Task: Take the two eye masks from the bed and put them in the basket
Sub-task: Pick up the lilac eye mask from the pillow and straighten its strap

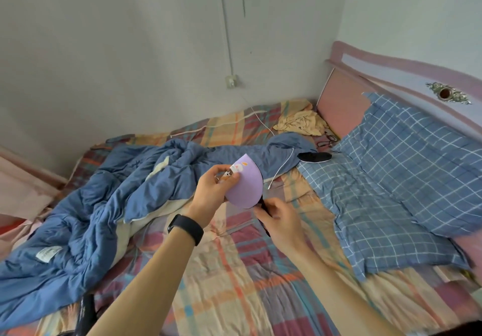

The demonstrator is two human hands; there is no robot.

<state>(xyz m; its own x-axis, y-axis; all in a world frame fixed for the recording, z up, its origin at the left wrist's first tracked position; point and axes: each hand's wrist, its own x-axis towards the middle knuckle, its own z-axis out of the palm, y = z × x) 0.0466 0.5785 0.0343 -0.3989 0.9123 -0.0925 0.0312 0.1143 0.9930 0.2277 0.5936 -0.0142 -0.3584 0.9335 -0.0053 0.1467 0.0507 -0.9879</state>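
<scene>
A purple eye mask [245,183] with a small cartoon print is held up above the bed, folded or curved. My left hand [212,191] grips its upper left edge between thumb and fingers. My right hand [277,218] holds the mask's lower end, where a dark strap hangs down. A second, black eye mask [314,157] lies on the bed beyond, at the edge of the blue checked pillow [407,168]. No basket is in view.
A crumpled blue quilt [91,205] covers the left half of the plaid bedsheet [234,270]. A white cable [280,168] runs across the quilt from a wall socket [231,81]. A yellow cloth [300,123] lies near the pink headboard [339,101].
</scene>
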